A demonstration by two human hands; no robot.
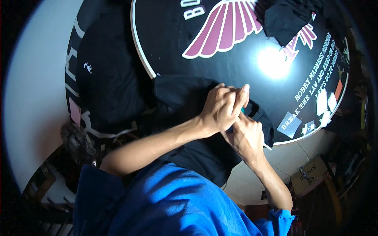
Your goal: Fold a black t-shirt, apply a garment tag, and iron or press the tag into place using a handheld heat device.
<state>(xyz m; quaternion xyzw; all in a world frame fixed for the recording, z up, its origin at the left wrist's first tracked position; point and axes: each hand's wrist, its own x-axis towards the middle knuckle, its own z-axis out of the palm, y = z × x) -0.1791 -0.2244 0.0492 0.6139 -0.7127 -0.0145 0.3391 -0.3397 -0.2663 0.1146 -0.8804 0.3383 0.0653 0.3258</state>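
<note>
A black cloth garment lies over the near edge of the round black table and hangs down toward my lap. Above its right part my two hands meet. My left hand is closed, its fingers bent and pressed together, the thumb pointing up and away. Just below and to the right, my right hand is closed too, its fingertips tucked against the left hand. Between them a small teal bit of something shows; the rest of it is hidden by the fingers.
More black cloth is heaped at the left, and another dark cloth lies on the far part of the table. Small papers and tags lie along its right rim, near a grey square. A cardboard box stands on the floor.
</note>
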